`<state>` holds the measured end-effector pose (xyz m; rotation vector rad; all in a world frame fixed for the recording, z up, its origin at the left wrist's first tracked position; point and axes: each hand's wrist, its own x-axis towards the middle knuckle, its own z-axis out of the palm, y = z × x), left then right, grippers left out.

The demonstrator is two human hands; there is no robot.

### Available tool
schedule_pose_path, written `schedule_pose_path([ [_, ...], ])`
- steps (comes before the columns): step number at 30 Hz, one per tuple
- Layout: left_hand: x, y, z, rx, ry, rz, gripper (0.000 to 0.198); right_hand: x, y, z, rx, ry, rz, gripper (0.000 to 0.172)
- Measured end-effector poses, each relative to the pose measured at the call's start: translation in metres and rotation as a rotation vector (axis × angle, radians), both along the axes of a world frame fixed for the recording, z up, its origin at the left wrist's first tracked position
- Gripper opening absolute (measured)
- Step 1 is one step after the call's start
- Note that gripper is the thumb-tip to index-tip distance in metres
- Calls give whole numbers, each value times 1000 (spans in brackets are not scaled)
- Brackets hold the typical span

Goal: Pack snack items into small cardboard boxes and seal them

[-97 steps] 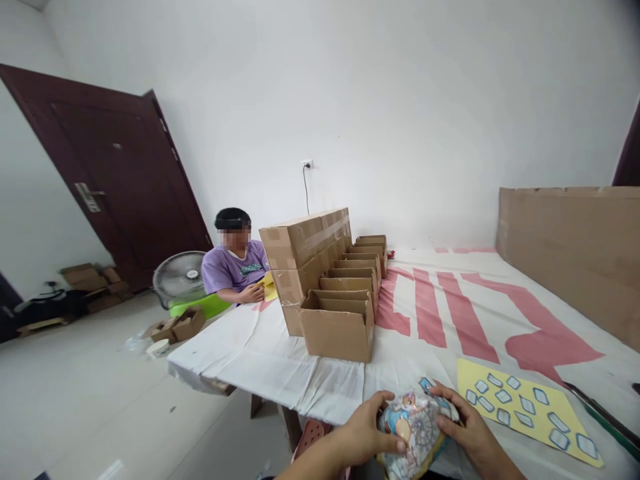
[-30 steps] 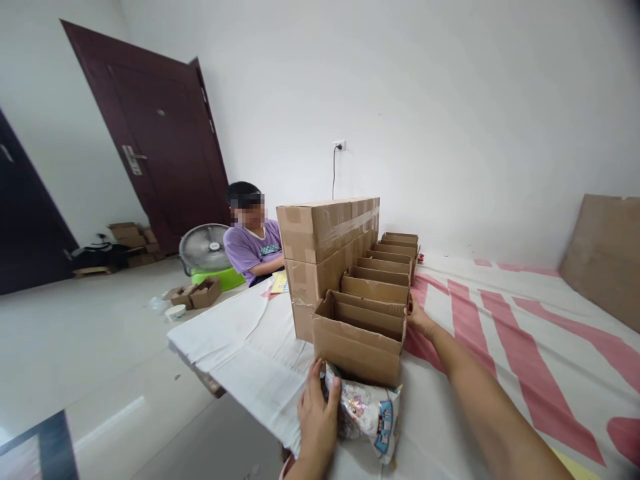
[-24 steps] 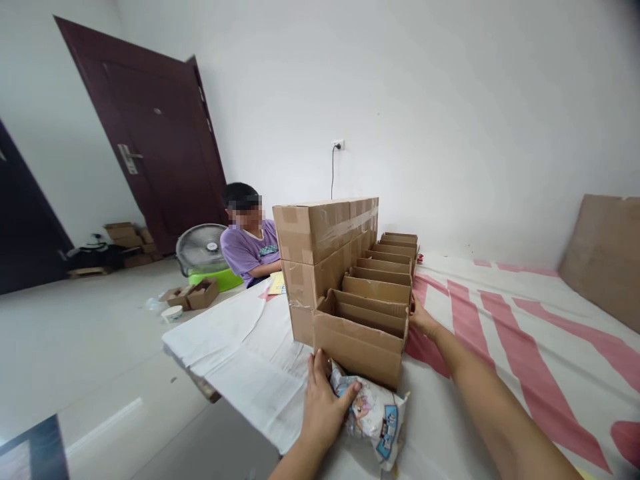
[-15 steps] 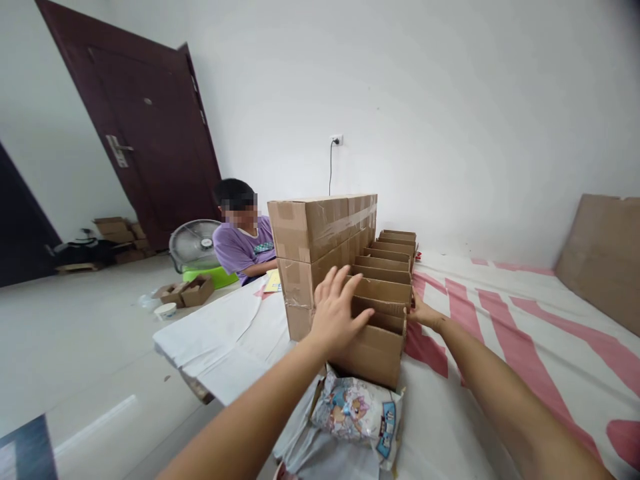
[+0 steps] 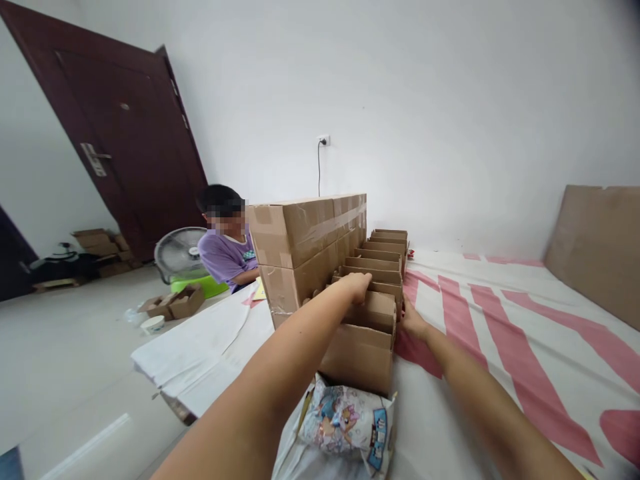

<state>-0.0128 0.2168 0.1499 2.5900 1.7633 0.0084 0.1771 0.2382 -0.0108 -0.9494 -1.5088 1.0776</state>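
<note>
A row of open cardboard boxes (image 5: 356, 357) runs away from me along the table. My left hand (image 5: 357, 287) reaches over the near boxes, its fingers curled down on the top edge of one of them; the fingertips are partly hidden. On the right side of the row, my right hand (image 5: 413, 321) grips the side of a box near the same place, fingers partly out of sight. Close to me, against the front box, lies a white printed plastic bag (image 5: 345, 423) with cartoon figures.
Taped, closed cartons (image 5: 310, 237) form a stacked wall left of the row. Beyond it sits a person in a purple shirt (image 5: 225, 257), beside a fan (image 5: 180, 253). A white and red sheet (image 5: 500, 373) covers the table; a large cardboard panel (image 5: 595, 253) leans at right.
My left hand has moved forward from above the near boxes, and its spread fingers have curled onto a box edge. My right hand stays at the row's right side. The view has shifted slightly.
</note>
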Motion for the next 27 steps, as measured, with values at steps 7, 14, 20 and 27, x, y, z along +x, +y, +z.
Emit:
schedule_pose_path([
  [7,3,4,-3,45,10,-3,59,5,17,-7,9,5,2,124],
  [14,4,9,-10,94,13,-19,55,12,37,-16,-6,-21,-17,133],
  [20,2,18,-14,114,24,-25,54,15,50,-19,43,-64,-50,130],
  [27,2,18,-22,153,13,-21,50,13,48,-19,67,-77,-77,130],
])
